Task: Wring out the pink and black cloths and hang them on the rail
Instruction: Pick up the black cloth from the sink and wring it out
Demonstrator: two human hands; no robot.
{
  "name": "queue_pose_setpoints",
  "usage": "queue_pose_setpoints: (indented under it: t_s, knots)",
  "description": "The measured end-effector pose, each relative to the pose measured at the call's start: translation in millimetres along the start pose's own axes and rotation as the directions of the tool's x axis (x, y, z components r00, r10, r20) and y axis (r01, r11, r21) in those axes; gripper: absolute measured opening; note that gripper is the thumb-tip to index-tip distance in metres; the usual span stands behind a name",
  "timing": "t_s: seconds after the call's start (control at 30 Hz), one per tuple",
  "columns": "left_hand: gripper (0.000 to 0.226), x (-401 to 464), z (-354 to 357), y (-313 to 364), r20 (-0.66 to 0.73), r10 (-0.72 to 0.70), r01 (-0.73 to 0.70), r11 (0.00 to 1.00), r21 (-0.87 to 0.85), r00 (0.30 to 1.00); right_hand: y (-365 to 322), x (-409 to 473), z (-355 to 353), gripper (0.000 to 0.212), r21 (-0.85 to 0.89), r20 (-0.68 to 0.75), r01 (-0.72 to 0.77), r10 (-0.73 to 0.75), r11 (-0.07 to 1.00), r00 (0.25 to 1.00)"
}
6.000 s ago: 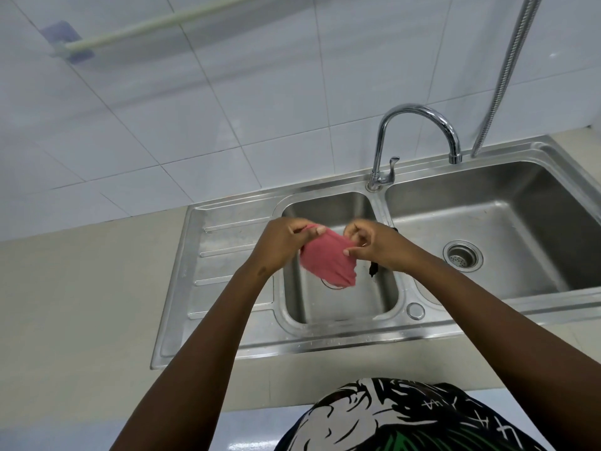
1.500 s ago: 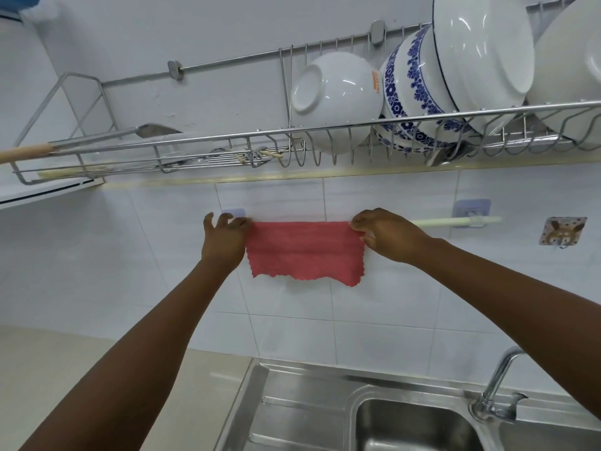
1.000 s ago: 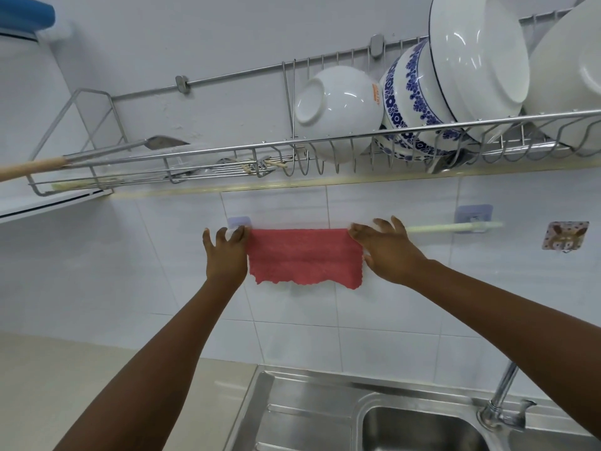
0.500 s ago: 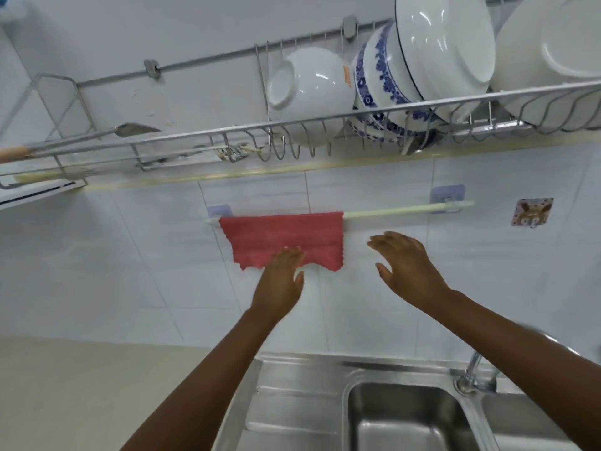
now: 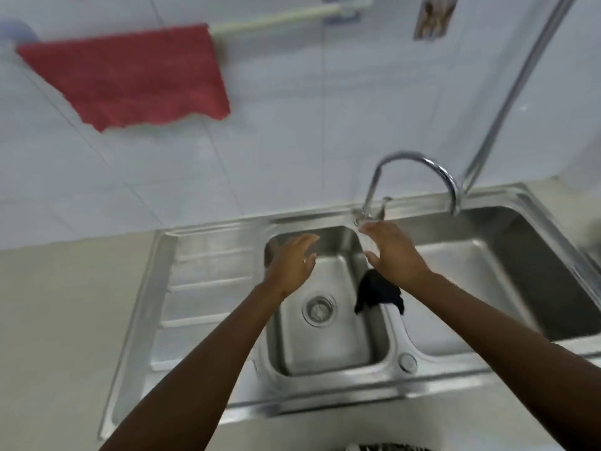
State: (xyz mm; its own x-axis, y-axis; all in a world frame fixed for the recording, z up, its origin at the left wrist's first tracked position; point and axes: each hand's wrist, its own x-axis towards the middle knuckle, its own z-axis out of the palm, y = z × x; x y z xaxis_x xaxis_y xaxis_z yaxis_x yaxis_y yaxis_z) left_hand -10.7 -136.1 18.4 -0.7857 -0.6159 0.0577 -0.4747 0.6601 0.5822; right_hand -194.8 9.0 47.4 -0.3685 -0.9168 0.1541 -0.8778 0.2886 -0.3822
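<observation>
The pink rectangular cloth [image 5: 130, 76] hangs spread over the pale wall-mounted rail [image 5: 276, 19], its long axis running along the rail and its ragged lower edge pointing down the white tiled wall. The small black crumpled cloth [image 5: 379, 292] is draped over the divider between the two basins of the stainless steel double sink [image 5: 208, 255], a corner trailing down into the left basin. The left hand [image 5: 291, 263] hovers over the left basin, fingers spread and empty. The right hand [image 5: 392, 252], also splayed and holding nothing, hangs just above the black cloth, below the curved chrome tap [image 5: 416, 177].
</observation>
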Motion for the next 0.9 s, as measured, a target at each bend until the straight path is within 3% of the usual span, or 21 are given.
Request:
queue_pose_setpoints:
  t_s: [0.13,0.27,0.5,0.8,0.9]
  knots:
    - [0.043,-23.9,57.9,0.1,0.199,-0.046,0.051,0.999,-0.02,0.979,32.0,-40.4,24.9,0.046,-0.059,0.172,-0.159,0.167,0.986,0.971]
    - [0.043,-38.4,86.0,8.5,0.275,-0.114,0.136,0.989,-0.063,0.955,55.6,-56.2,46.2,0.051,-0.166,0.313,-0.252,0.294,0.953,0.903]
    - [0.04,-45.2,89.9,6.0,0.269,-0.175,0.197,0.979,-0.057,0.947,78.2,-41.0,72.9,0.064,-0.265,0.4,-0.253,0.345,0.93,0.849]
    - [0.03,-59.4,83.6,-4.5,0.219,-0.175,0.185,0.983,-0.024,0.96,82.9,-46.6,97.7,0.034,-0.25,0.365,-0.235,0.316,0.939,0.876]
    - [0.031,-63.4,83.9,1.4,0.224,-0.158,0.172,0.984,-0.045,0.962,83.1,-47.6,97.4,0.032,-0.159,0.384,-0.26,0.302,0.952,0.872]
